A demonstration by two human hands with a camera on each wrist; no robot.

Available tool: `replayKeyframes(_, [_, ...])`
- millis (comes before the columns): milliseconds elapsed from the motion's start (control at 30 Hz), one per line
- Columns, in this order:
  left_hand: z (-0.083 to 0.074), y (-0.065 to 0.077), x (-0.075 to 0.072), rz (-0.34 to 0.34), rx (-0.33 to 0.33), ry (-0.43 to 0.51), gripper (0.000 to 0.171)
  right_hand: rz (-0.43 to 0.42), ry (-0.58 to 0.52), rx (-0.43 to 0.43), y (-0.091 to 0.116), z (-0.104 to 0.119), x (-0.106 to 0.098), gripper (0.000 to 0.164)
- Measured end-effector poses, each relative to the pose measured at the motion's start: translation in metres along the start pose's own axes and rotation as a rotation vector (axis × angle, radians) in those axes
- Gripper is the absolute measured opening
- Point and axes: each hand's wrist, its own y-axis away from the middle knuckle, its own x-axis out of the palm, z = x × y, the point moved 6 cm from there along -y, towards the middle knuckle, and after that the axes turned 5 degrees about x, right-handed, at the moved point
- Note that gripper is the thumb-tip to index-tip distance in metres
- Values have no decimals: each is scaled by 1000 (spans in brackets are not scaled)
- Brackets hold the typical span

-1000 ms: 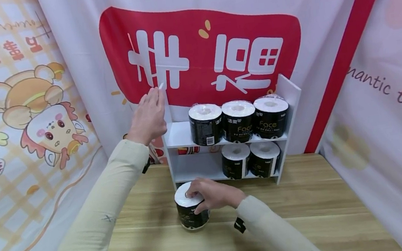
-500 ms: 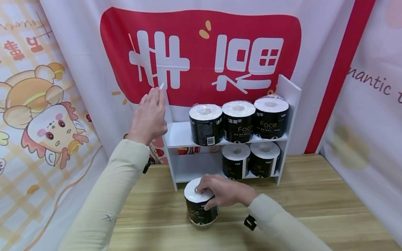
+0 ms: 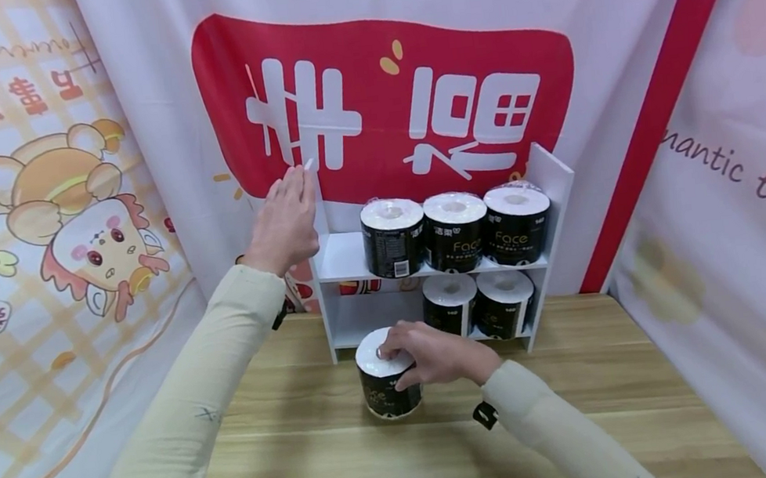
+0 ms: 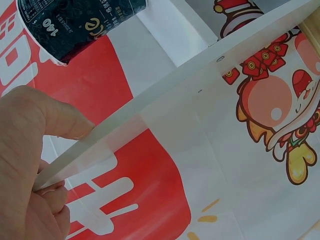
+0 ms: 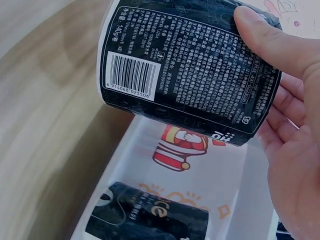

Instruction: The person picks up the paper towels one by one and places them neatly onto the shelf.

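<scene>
Fingers and thumb of the left hand (image 3: 284, 217) pinch the white shelf's (image 3: 326, 277) left panel top. Right of it, near the shelf's front, a black-wrapped, white-topped paper roll (image 3: 386, 380) stands on the tabletop (image 3: 586, 405), the right hand (image 3: 435, 353) gripping it from above.

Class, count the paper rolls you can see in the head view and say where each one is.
6. Three rolls stand on the upper shelf, two on the lower shelf, and one is in the right hand. Others may be hidden behind.
</scene>
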Motion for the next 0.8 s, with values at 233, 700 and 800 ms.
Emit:
replayKeyframes(233, [-1,2,-1,-2,4,2,110,-17,15,-5,-1,4,-11,47])
replayKeyframes(700, [-1,1,-2,-24,13,-7,112,-97,85,-36,-1,6,-30,47])
replayKeyframes(800, [-1,2,-1,-23,13,-2,111,-128,89,-31,-1,3,-31,48])
